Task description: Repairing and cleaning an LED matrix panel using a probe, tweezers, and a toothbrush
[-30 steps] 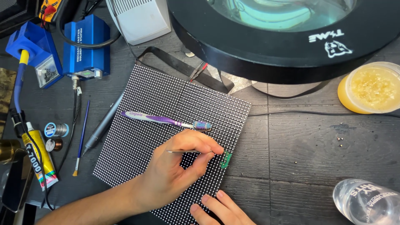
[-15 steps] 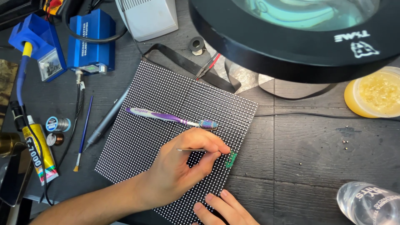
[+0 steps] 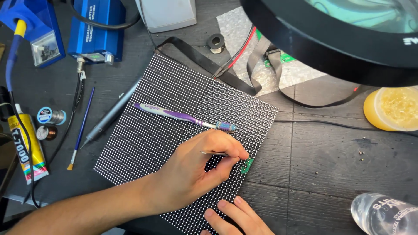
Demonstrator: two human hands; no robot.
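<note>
My left hand (image 3: 198,172) is curled over the near right part of the dotted LED panel (image 3: 165,143), thumb and forefinger pinched on a thin pair of metal tweezers (image 3: 214,153) whose tips point toward the panel's right edge. Just beyond those fingertips a small green circuit piece (image 3: 247,166) sits at the panel's edge — I cannot tell whether the tweezers touch it. My right hand (image 3: 233,217) comes in at the bottom of the view, fingers lying flat on the panel's near corner; it grips nothing that I can see, though most of it is cut off by the frame.

The panel lies tilted like a diamond on the dark wooden surface (image 3: 331,174). A purple-and-white toothbrush (image 3: 185,116) rests across its middle, bristle head toward the right, just beyond my left hand. Off the panel's left edge lies a grey pen-shaped tool (image 3: 109,116), and beside that a thin blue-handled brush (image 3: 79,130). Further left I see a yellow glue tube (image 3: 29,146), two small wire spools (image 3: 51,116) and a blue soldering station (image 3: 93,28) at the top.

Black ribbon cable (image 3: 204,61) and red wire run from the panel's far corner under the big black magnifier lamp (image 3: 331,39) — it fills the top right. A yellow tub (image 3: 392,109) sits at the right, and a clear plastic bottle (image 3: 383,215) lies in the near right corner.
</note>
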